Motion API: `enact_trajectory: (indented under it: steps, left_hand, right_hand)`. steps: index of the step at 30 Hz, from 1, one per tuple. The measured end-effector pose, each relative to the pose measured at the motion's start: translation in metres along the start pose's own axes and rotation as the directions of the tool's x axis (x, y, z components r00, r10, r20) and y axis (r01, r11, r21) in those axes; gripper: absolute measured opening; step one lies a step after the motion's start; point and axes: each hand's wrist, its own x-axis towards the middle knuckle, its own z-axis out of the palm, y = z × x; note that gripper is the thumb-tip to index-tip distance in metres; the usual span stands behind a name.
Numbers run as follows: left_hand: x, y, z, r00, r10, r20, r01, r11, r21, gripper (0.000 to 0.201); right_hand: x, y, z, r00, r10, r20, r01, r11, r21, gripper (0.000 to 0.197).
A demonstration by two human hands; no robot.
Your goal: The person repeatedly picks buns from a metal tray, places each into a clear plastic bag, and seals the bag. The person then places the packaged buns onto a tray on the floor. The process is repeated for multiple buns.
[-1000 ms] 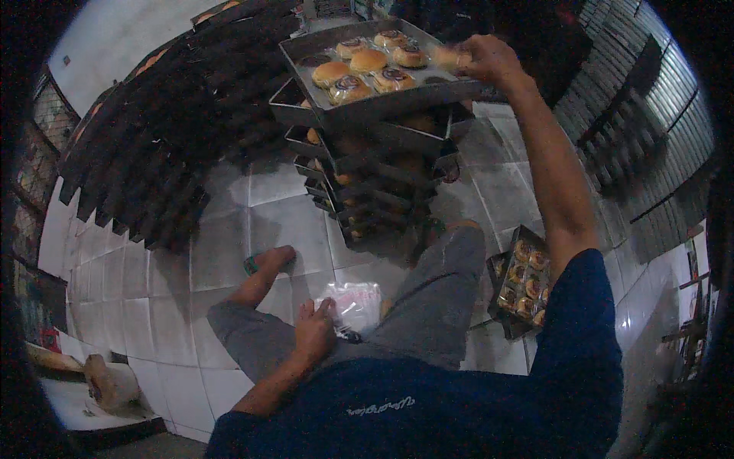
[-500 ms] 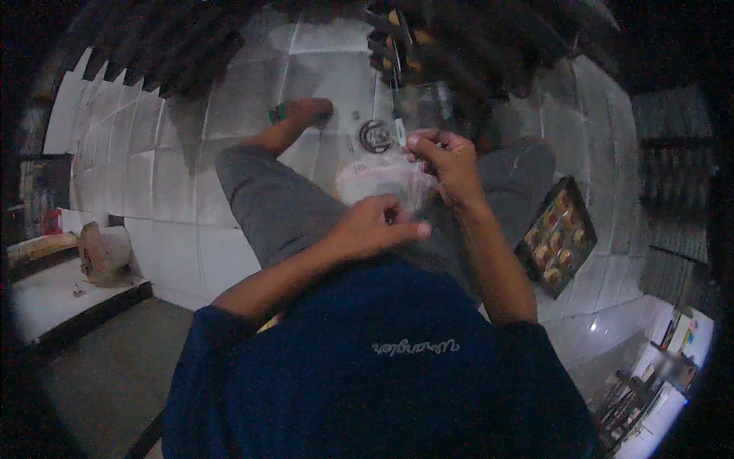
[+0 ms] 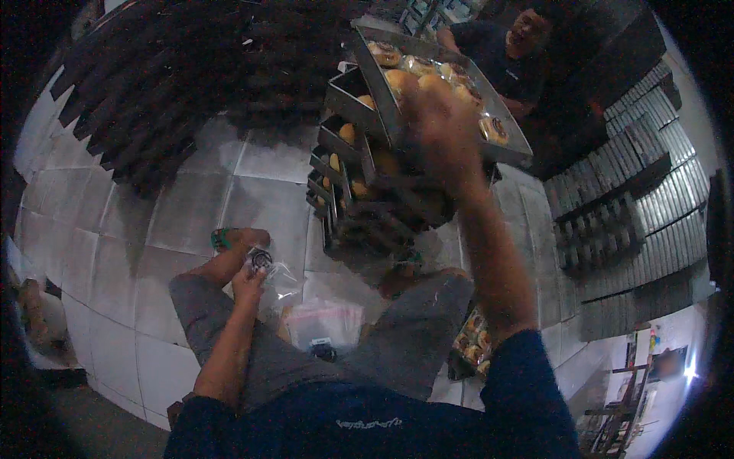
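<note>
My left hand [image 3: 248, 281] is closed on the edge of a clear plastic bag [image 3: 284, 279] with a dark round print, held above the floor by my left foot. My right hand [image 3: 443, 130], smeared by motion, reaches far forward over the top metal tray [image 3: 508, 149]. Its fingers are at the round golden buns, and I cannot tell whether they grip one. Other buns in that tray, some with dark toppings, look wrapped in clear plastic [image 3: 493, 130]. Between my legs lies a pile of pale pink-and-clear plastic bags [image 3: 336, 317], with a small dark item with a white label [image 3: 322, 348] on it.
Below the top tray rises a tall stack of dark trays [image 3: 359, 176] with buns. Another bun tray [image 3: 472, 344] stands beside my right thigh. A person [image 3: 497, 61] sits behind the stack. Dark racks [image 3: 115, 92] fill the far left; ridged metal pans [image 3: 650, 176] line the right.
My view has tilted up to the tray stack. My right hand has let go of the small labelled item and swung forward to the buns. My left hand has moved left and taken the bag.
</note>
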Motion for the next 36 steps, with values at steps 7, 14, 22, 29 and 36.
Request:
enact_trajectory:
  steps: [7, 14, 22, 29, 36]
  left_hand:
    - [0.043, -0.045, 0.020, 0.952, -0.158, 0.261, 0.146, 0.987, 0.064, 0.019]
    - [0.042, -0.048, 0.022, 0.926, -0.200, 0.321, 0.135, 0.968, 0.212, 0.022]
    - [0.041, 0.004, 0.026, 0.916, -0.364, 0.168, 0.401, 0.841, -0.364, 0.037]
    - [-0.045, 0.066, 0.057, 0.871, -0.294, 0.393, 0.491, 0.563, -0.665, 0.041]
    - [-0.134, 0.111, 0.106, 0.980, 0.188, 0.071, -0.129, 0.858, -0.497, 0.043]
  right_hand:
    - [0.205, 0.168, 0.043, 0.403, 0.749, 0.526, -0.743, 0.603, -0.290, 0.055]
    - [0.197, 0.185, 0.058, 0.278, 0.690, 0.669, -0.732, 0.603, -0.317, 0.045]
    - [0.058, 0.023, -0.013, 0.870, 0.282, 0.404, -0.478, 0.682, 0.553, 0.068]
    - [-0.230, -0.103, 0.034, 0.967, 0.242, 0.078, -0.252, 0.868, 0.428, 0.057]
    - [-0.253, -0.093, 0.038, 0.872, 0.482, 0.088, -0.449, 0.715, 0.535, 0.042]
